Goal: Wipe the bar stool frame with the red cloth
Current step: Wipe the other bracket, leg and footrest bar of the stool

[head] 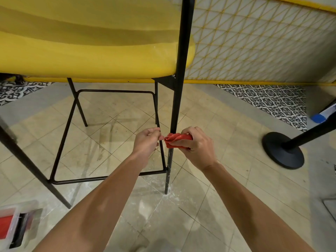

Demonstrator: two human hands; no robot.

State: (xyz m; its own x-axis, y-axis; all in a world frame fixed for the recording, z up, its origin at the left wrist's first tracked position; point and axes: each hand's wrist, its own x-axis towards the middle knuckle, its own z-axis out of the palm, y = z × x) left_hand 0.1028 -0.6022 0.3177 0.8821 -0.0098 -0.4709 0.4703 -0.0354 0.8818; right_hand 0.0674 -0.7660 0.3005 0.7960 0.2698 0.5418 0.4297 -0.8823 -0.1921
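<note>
A bar stool with a yellow seat (91, 42) stands on a thin black metal frame (179, 70). My right hand (197, 148) grips a crumpled red cloth (177, 140) and holds it wrapped against the near right leg, low down, above the footrest bar (109, 177). My left hand (148, 142) is just left of that leg with its fingers curled; its fingertips meet the cloth's left edge. White dust speckles the leg below the cloth and the floor around its foot (166, 192).
A black stanchion base (282, 151) stands on the tiled floor at the right. A clear plastic box (16, 226) with red and black contents lies at the bottom left. A yellow-trimmed tiled wall (254, 42) rises behind the stool.
</note>
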